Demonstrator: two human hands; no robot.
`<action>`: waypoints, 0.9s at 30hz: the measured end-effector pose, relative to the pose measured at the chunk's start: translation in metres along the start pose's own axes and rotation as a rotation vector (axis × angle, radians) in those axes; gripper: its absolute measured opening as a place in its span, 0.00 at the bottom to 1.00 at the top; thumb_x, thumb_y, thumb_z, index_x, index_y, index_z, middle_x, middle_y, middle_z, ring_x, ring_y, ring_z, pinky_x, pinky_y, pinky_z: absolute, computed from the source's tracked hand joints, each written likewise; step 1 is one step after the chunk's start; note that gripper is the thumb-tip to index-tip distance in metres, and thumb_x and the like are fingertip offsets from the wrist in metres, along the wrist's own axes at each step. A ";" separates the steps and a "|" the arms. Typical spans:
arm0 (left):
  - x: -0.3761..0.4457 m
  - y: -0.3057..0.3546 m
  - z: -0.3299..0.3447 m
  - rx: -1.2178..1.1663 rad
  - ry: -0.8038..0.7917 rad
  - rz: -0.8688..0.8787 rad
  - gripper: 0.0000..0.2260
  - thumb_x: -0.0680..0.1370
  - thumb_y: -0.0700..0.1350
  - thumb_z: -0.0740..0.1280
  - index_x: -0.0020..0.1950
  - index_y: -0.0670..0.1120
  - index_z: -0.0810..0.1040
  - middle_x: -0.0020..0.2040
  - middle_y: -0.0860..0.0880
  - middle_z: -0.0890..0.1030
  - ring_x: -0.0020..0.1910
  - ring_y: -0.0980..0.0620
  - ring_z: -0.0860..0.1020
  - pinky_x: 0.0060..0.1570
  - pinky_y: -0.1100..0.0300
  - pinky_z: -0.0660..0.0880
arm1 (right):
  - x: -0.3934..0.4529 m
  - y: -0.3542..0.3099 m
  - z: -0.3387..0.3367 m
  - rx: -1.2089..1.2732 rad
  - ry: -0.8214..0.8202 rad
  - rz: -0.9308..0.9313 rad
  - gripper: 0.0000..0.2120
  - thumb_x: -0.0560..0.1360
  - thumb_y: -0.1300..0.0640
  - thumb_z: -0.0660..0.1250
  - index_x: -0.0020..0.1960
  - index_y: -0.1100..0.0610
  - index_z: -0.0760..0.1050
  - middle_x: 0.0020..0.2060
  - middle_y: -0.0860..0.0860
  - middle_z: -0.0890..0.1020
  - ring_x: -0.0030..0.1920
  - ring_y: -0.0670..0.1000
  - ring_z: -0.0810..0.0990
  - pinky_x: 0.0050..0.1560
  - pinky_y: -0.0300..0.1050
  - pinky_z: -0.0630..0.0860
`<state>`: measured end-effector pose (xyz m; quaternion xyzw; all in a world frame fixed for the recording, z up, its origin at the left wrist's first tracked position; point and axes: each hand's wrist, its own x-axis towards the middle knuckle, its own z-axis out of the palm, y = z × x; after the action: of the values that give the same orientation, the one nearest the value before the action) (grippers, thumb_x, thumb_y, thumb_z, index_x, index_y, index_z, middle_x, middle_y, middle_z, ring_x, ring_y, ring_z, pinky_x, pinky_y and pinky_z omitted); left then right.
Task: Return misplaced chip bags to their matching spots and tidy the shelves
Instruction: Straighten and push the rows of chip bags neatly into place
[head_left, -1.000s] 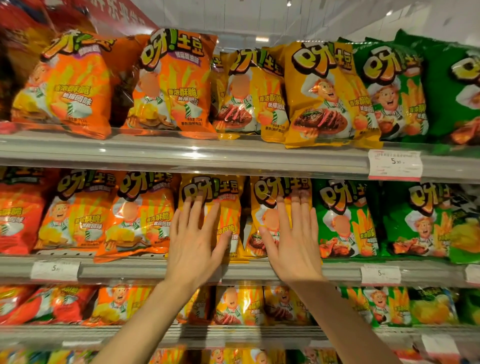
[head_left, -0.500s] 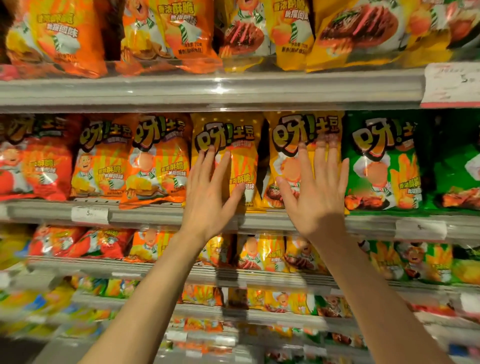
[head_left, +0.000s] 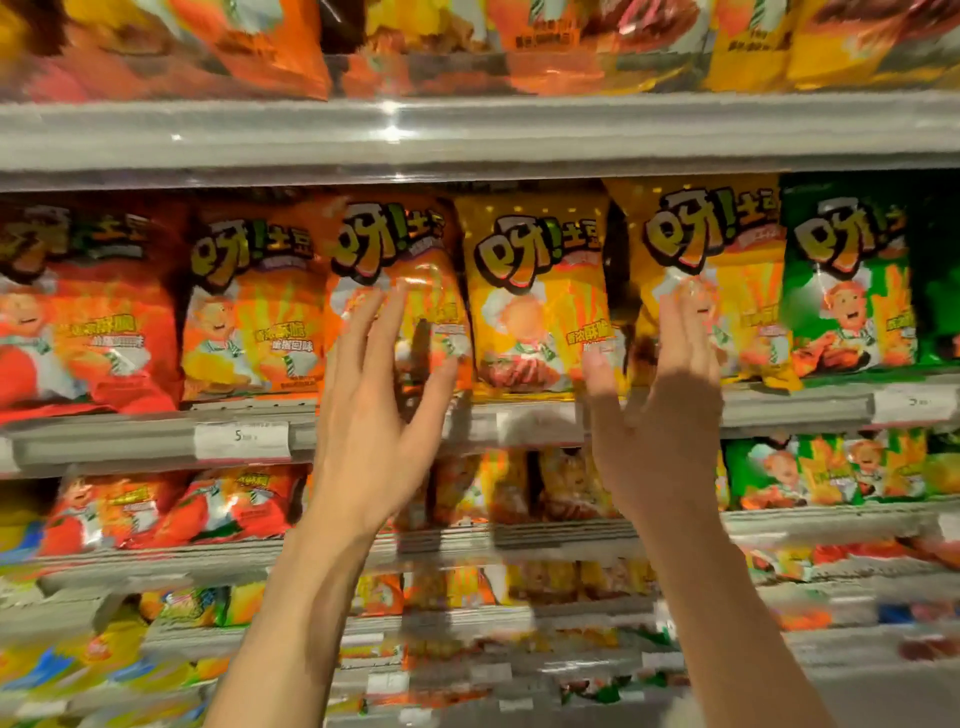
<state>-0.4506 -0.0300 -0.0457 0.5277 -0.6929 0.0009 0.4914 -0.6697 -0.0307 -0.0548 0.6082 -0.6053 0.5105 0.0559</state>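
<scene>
Both hands, left hand (head_left: 371, 415) and right hand (head_left: 662, 415), fingers spread, gripping nothing, mid-frame; careless nudge could tip yellow chip bag (head_left: 537, 312) off shelf (head_left: 800, 408).

Left hand (head_left: 376, 415), right hand (head_left: 660, 415) raised, fingers spread, holding nothing.

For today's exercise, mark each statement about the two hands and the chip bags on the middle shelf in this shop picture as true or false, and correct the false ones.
1. Both hands are open with fingers spread. True: the left hand and right hand grip nothing.
2. The left hand is in front of a green bag. False: it is in front of an orange bag.
3. A yellow bag shows between the hands. True.
4. The green bag is left of the orange bags. False: it stands at the right.
</scene>
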 end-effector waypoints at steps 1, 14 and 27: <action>0.000 -0.015 -0.016 -0.012 0.000 0.007 0.29 0.82 0.56 0.65 0.80 0.52 0.59 0.80 0.52 0.60 0.79 0.57 0.56 0.76 0.62 0.53 | -0.011 -0.015 0.007 0.007 -0.018 0.027 0.36 0.80 0.39 0.58 0.79 0.61 0.58 0.78 0.59 0.62 0.79 0.57 0.59 0.78 0.58 0.58; -0.011 -0.200 -0.219 0.005 0.089 -0.156 0.31 0.78 0.60 0.62 0.79 0.53 0.60 0.79 0.52 0.62 0.76 0.64 0.57 0.70 0.76 0.51 | -0.074 -0.233 0.121 0.172 -0.303 0.125 0.41 0.75 0.27 0.54 0.75 0.56 0.64 0.68 0.55 0.73 0.67 0.57 0.71 0.69 0.51 0.69; 0.016 -0.292 -0.290 0.377 0.164 -0.221 0.28 0.79 0.58 0.61 0.77 0.49 0.66 0.75 0.40 0.65 0.73 0.40 0.65 0.70 0.47 0.64 | -0.046 -0.354 0.234 0.098 -0.303 -0.417 0.31 0.80 0.40 0.59 0.75 0.60 0.68 0.67 0.59 0.74 0.70 0.59 0.71 0.70 0.57 0.68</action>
<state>-0.0393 -0.0201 -0.0362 0.6810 -0.5763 0.1195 0.4357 -0.2473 -0.0676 -0.0029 0.7914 -0.4428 0.4197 0.0389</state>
